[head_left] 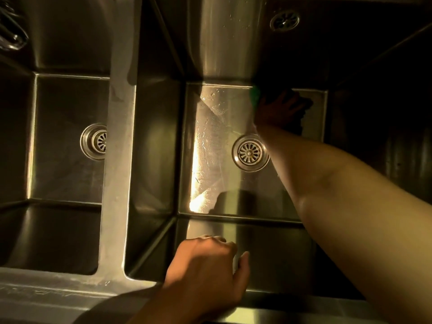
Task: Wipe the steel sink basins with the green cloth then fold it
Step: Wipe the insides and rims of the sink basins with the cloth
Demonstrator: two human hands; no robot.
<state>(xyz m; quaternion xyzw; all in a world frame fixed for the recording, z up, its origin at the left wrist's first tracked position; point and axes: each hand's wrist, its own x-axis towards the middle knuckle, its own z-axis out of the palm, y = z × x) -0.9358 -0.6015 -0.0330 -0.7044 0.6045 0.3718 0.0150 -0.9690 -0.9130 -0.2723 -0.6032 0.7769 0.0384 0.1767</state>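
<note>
Green cloth [254,97] is lying under the right hand [281,108], whose spread fingers are pressing it onto the shadowed far floor of the right basin [154,160], just beyond the drain [250,152]; the left hand [205,260] is hovering by the near rim, fingers curled, grip unclear

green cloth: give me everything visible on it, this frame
Only a bright green edge of the cloth shows. It lies at the far end of the right basin floor, where the floor meets the back wall. The rest sits in deep shadow under the right hand, which presses on it with fingers spread. Its outline, texture and folds cannot be told.
</note>
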